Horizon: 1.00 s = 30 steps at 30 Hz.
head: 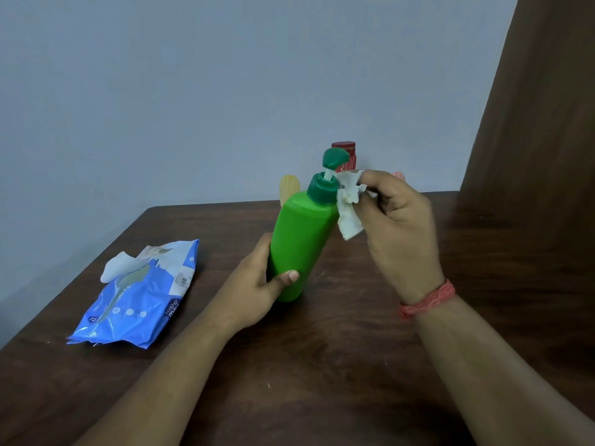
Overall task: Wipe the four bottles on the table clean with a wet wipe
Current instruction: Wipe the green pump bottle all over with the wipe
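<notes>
A green pump bottle [301,233] with a darker green pump head leans to the right over the brown table [322,365]. My left hand [257,284] grips its lower body, thumb across the front. My right hand [396,220] pinches a crumpled white wet wipe [349,209] against the bottle's shoulder, beside the pump collar. Behind the green bottle stand a yellow bottle [289,187], a red-capped bottle [345,152] and a pinkish bottle [399,176], each largely hidden.
A blue wet wipe pack [141,300] lies on the left of the table with a white wipe sticking out of its opening. A brown curtain [531,123] hangs at the right. A grey wall stands behind the table's far edge.
</notes>
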### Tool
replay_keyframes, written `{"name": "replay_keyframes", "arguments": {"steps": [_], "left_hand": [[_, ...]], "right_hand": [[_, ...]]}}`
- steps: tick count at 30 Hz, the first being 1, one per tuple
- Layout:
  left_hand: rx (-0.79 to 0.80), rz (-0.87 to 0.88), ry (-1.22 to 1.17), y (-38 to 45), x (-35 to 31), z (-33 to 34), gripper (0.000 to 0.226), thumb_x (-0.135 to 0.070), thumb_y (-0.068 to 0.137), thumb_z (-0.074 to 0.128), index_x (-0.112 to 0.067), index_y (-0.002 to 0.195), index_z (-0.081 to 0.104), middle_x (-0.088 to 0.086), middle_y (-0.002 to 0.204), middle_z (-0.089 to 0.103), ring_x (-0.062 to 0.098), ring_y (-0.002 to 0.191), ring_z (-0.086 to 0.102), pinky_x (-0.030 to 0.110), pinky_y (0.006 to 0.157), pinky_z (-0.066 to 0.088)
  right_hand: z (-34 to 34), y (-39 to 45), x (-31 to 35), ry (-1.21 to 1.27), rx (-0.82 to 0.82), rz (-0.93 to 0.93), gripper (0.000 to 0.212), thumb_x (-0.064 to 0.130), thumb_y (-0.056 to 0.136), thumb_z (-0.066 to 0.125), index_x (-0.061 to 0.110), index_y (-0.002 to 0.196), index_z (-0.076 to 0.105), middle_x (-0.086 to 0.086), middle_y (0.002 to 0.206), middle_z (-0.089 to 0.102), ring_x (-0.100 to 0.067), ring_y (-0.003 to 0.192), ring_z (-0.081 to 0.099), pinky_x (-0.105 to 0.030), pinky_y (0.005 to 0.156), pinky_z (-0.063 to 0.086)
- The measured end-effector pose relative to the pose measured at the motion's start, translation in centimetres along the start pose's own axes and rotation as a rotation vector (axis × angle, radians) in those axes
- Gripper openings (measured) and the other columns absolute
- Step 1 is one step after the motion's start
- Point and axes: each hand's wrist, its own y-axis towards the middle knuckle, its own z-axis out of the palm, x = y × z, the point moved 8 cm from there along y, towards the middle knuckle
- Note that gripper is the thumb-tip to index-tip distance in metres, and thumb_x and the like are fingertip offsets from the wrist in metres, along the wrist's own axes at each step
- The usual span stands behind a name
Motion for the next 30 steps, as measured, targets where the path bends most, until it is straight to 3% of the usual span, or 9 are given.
{"name": "replay_keyframes", "arguments": {"steps": [2, 6, 8, 11, 14, 17, 20, 24, 30], "left_hand": [[0.052, -0.015, -0.095, -0.2, -0.1, 0.6, 0.058, -0.012, 0.095, 0.063, -0.055, 0.123, 0.036, -0.043, 0.114, 0.059, -0.017, 0.113, 0.054, 0.005, 0.089, 0.043], [0.139, -0.011, -0.210, -0.5, -0.4, 1.6, 0.058, -0.006, 0.094, 0.062, -0.045, 0.131, 0.039, -0.033, 0.124, 0.061, -0.005, 0.121, 0.057, 0.012, 0.095, 0.046], [0.162, -0.008, -0.241, -0.5, -0.6, 1.9, 0.056, -0.010, 0.092, 0.063, -0.042, 0.131, 0.040, -0.031, 0.125, 0.062, -0.003, 0.122, 0.057, 0.014, 0.095, 0.047], [0.157, -0.016, -0.274, -0.6, -0.4, 1.9, 0.059, -0.021, 0.087, 0.064, -0.043, 0.135, 0.036, -0.033, 0.126, 0.060, -0.004, 0.123, 0.056, 0.014, 0.095, 0.047], [0.143, -0.016, -0.295, -0.6, -0.1, 1.7, 0.061, -0.023, 0.086, 0.064, -0.042, 0.137, 0.036, -0.031, 0.127, 0.061, -0.003, 0.123, 0.057, 0.015, 0.097, 0.048], [0.120, -0.023, -0.315, -0.5, 0.3, 1.6, 0.060, -0.024, 0.086, 0.064, -0.040, 0.137, 0.037, -0.028, 0.129, 0.060, -0.002, 0.123, 0.057, 0.017, 0.098, 0.048], [0.068, -0.035, -0.358, -0.2, 1.1, 1.4, 0.060, -0.024, 0.088, 0.066, -0.036, 0.140, 0.039, -0.022, 0.133, 0.061, 0.002, 0.126, 0.057, 0.023, 0.101, 0.048], [-0.034, -0.104, -0.530, 0.0, 2.3, 0.8, 0.055, -0.022, 0.088, 0.068, -0.029, 0.138, 0.046, -0.012, 0.129, 0.067, 0.010, 0.123, 0.060, 0.030, 0.097, 0.053], [-0.123, -0.185, -0.678, 0.0, 3.7, 0.7, 0.047, -0.023, 0.086, 0.071, -0.024, 0.131, 0.055, 0.000, 0.126, 0.070, 0.021, 0.119, 0.064, 0.044, 0.100, 0.051]], "right_hand": [[0.3, -0.1, -0.5, 0.186, -0.003, 0.074, 0.032, -0.005, 0.095, 0.060, 0.024, 0.099, 0.071, 0.009, 0.092, 0.072, -0.006, 0.091, 0.067, -0.021, 0.080, 0.054], [-0.4, -0.2, -0.2, 0.311, -0.108, 0.043, 0.024, 0.001, 0.092, 0.065, 0.023, 0.101, 0.066, -0.002, 0.097, 0.071, -0.017, 0.093, 0.067, -0.032, 0.083, 0.055], [-1.0, -0.4, 0.2, 0.227, -0.173, -0.027, 0.023, 0.001, 0.092, 0.067, 0.023, 0.099, 0.064, 0.001, 0.094, 0.068, -0.012, 0.089, 0.064, -0.027, 0.079, 0.053], [-0.4, -0.9, 1.3, -0.045, -0.107, -0.189, 0.025, -0.001, 0.093, 0.065, 0.023, 0.101, 0.066, 0.010, 0.094, 0.063, -0.006, 0.087, 0.060, -0.022, 0.078, 0.048], [-0.1, -1.0, 2.1, -0.306, -0.039, -0.365, 0.015, -0.007, 0.091, 0.065, 0.003, 0.100, 0.072, 0.002, 0.098, 0.066, -0.013, 0.094, 0.062, -0.025, 0.083, 0.049], [0.2, -1.1, 2.1, -0.410, -0.010, -0.457, 0.012, -0.009, 0.089, 0.065, -0.003, 0.097, 0.072, -0.007, 0.100, 0.068, -0.019, 0.097, 0.063, -0.029, 0.087, 0.050], [1.8, -1.9, 0.6, -0.453, 0.065, -0.424, 0.011, -0.011, 0.088, 0.065, -0.004, 0.094, 0.071, -0.015, 0.101, 0.064, -0.019, 0.097, 0.060, -0.025, 0.088, 0.050], [5.4, -3.7, -1.8, -0.466, 0.275, -0.392, 0.009, -0.002, 0.092, 0.061, -0.003, 0.094, 0.070, -0.012, 0.097, 0.063, -0.022, 0.090, 0.061, -0.035, 0.081, 0.053], [6.0, -3.9, -3.8, -0.493, 0.288, -0.256, 0.009, -0.002, 0.090, 0.065, 0.003, 0.097, 0.070, -0.005, 0.098, 0.061, -0.013, 0.089, 0.059, -0.013, 0.084, 0.044]]}}
